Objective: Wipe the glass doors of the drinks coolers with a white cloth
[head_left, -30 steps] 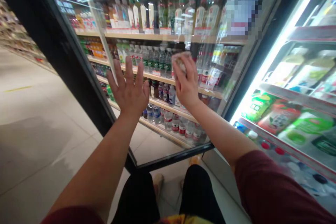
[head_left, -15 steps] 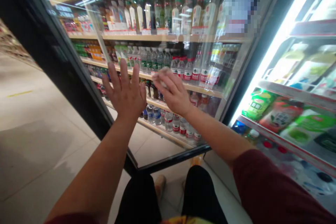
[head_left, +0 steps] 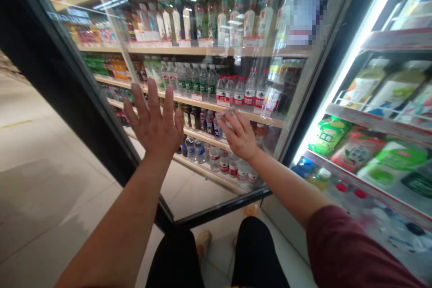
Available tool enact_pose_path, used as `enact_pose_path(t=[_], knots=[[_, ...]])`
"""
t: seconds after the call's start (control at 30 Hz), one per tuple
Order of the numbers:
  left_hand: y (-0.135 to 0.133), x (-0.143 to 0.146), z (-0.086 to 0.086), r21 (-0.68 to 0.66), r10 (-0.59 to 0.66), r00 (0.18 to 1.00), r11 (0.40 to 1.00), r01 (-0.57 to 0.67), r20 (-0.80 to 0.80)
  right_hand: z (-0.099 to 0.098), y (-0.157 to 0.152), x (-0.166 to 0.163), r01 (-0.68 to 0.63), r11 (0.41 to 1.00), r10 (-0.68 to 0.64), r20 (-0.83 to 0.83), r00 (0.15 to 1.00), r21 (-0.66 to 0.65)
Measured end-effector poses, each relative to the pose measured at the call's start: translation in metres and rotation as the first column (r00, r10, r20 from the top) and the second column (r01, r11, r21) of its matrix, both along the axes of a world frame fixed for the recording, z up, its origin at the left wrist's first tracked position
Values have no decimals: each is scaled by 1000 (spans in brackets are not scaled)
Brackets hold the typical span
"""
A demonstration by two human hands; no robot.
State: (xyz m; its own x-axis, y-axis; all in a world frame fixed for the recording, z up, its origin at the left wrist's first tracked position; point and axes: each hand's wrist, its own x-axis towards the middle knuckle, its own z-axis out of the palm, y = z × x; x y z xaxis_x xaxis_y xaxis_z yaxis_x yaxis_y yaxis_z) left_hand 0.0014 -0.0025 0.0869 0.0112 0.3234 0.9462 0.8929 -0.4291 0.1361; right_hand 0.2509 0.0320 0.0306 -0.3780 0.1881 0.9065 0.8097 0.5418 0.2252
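Observation:
My left hand [head_left: 153,119] lies flat against the glass door [head_left: 219,22] of a drinks cooler, open, fingers spread. My right hand [head_left: 239,136] presses a small pale cloth [head_left: 227,112] against the same pane, to the right of my left hand; my fingers hide most of the cloth. Beyond the glass are shelves with rows of bottled water [head_left: 236,90] and taller bottles above.
The door stands swung out, its black bottom frame [head_left: 219,208] just above my knees and feet. On the right, the lit cooler interior holds green and red drink packs [head_left: 357,153] on tilted shelves. Tiled aisle floor [head_left: 50,180] stretches away on the left.
My right hand has slid down the glass with the cloth, swinging left and back. My left hand has shifted slightly left and down, still flat on the pane.

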Motion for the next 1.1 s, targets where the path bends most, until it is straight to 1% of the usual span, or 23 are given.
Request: enact_pose_path(t=[0.03, 0.07, 0.1, 0.2, 0.23, 0.27, 0.3, 0.37, 0.43, 0.47, 0.5, 0.53, 0.57, 0.67, 0.7, 0.73, 0.77, 0.8, 0.93, 0.97, 1.0, 1.03, 1.1], knots=[[0, 0, 0, 7, 8, 1000, 1000, -8, -11, -3, -2, 4, 5, 1000, -4, 60, 998, -14], [0, 0, 0, 13, 17, 1000, 1000, -17, -21, 0, -2, 10, 19, 1000, -16, 81, 997, -25], [0, 0, 0, 19, 21, 999, 1000, -21, -27, 8, -2, 17, 39, 999, -37, 55, 998, -28], [1, 0, 0, 16, 5, 1000, 1000, -5, -5, 36, 6, 41, 103, 994, -96, -199, 975, 23], [1, 0, 0, 16, -7, 1000, 1000, 7, 11, 39, 8, 47, 120, 992, -103, -288, 952, 39], [1, 0, 0, 18, -13, 1000, 1000, 12, 18, 36, 10, 52, 132, 990, -105, -360, 927, 51], [2, 0, 0, 26, -5, 1000, 1000, 4, 10, 28, 10, 56, 138, 989, -104, -405, 908, 54], [2, -1, -1, 58, 56, 997, 997, -54, -43, -2, 7, 60, 136, 990, -113, -403, 908, 29], [1, 0, -2, 91, 129, 986, 989, -120, -105, -35, 2, 65, 129, 991, -136, -294, 946, -43], [0, 0, -2, 102, 152, 981, 985, -140, -123, -47, 0, 69, 133, 988, -149, -228, 962, -83], [0, 0, -1, 106, 164, 978, 983, -150, -133, -54, -1, 75, 147, 982, -166, -180, 969, -115], [-1, 1, -1, 106, 169, 976, 982, -155, -135, -54, -1, 83, 168, 977, -188, -163, 968, -131], [-1, 1, -1, 110, 174, 976, 981, -160, -132, -50, 2, 91, 193, 973, -215, -182, 960, -130], [1, 0, -2, 131, 205, 969, 974, -187, -137, -27, 14, 118, 272, 960, -275, -388, 880, -63], [2, -1, -2, 137, 217, 965, 971, -198, -147, -23, 18, 124, 289, 956, -276, -459, 845, -42], [2, -2, -2, 138, 229, 960, 969, -207, -162, -25, 21, 127, 298, 954, -273, -511, 815, -34], [3, -2, -2, 134, 239, 955, 967, -217, -174, -33, 22, 128, 297, 954, -270, -545, 794, -41], [3, -3, -3, 132, 249, 951, 965, -228, -181, -48, 20, 127, 287, 956, -272, -561, 782, -63], [0, -1, -2, 129, 275, 945, 958, -254, -177, -131, 3, 112, 204, 950, -305, -563, 768, -236], [-1, 0, -2, 128, 275, 945, 958, -255, -178, -146, -1, 109, 183, 947, -306, -571, 762, -263], [-1, 0, -2, 130, 274, 944, 959, -253, -182, -155, -2, 108, 171, 944, -312, -588, 746, -283], [-2, 0, -2, 133, 273, 944, 959, -251, -187, -158, -1, 109, 164, 941, -317, -610, 726, -294], [-1, 0, -3, 149, 276, 942, 957, -250, -192, -144, 5, 114, 167, 943, -323, -661, 678, -289]])
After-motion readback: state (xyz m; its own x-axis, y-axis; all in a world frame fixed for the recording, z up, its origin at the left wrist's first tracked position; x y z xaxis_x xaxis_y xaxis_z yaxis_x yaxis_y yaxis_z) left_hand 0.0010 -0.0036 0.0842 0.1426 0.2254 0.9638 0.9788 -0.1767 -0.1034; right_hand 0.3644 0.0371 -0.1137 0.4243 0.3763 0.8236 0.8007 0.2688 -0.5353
